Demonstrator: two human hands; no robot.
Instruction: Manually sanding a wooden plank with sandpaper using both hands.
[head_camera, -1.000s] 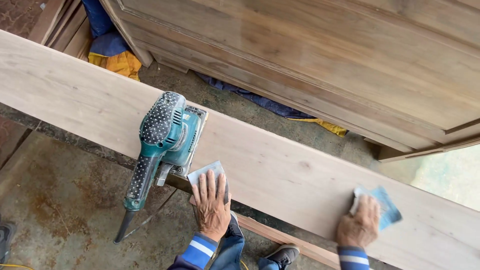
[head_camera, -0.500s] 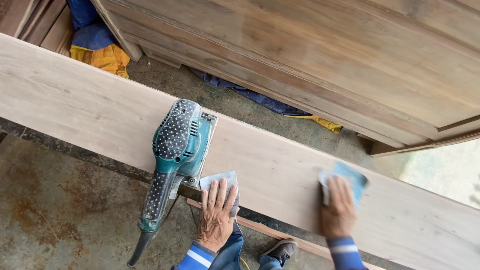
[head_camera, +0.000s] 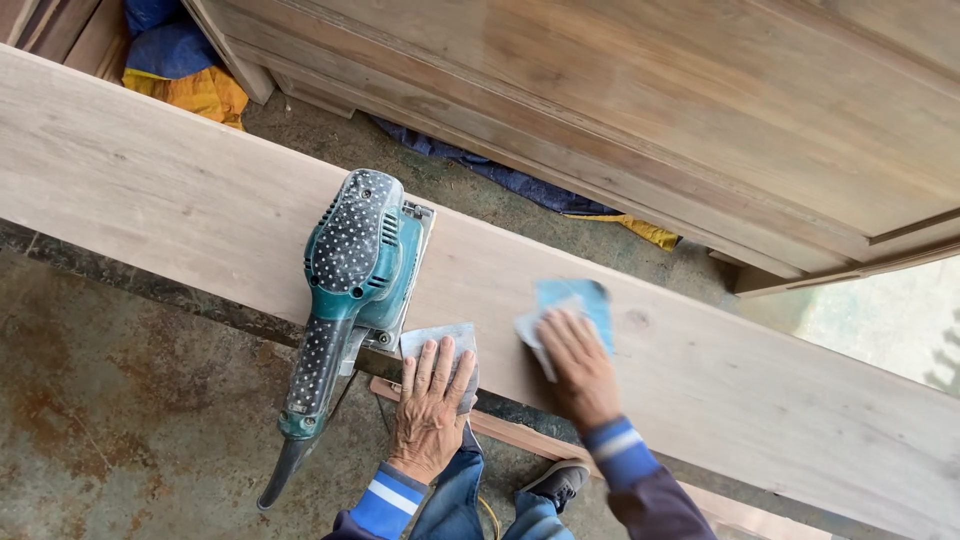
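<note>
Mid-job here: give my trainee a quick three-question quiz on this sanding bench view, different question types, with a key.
1. True or false: the teal power sander is held in a hand.
2. What lies under the right hand? A) blue sandpaper sheet B) chisel C) brush
3. The left hand presses a grey sheet at the plank's ____ edge.

Key: 1 false, it rests on the plank alone; 2 A; 3 near.

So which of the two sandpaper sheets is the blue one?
The sheet under the right hand, out on the plank. The one under the left hand, beside the sander, is grey.
</note>
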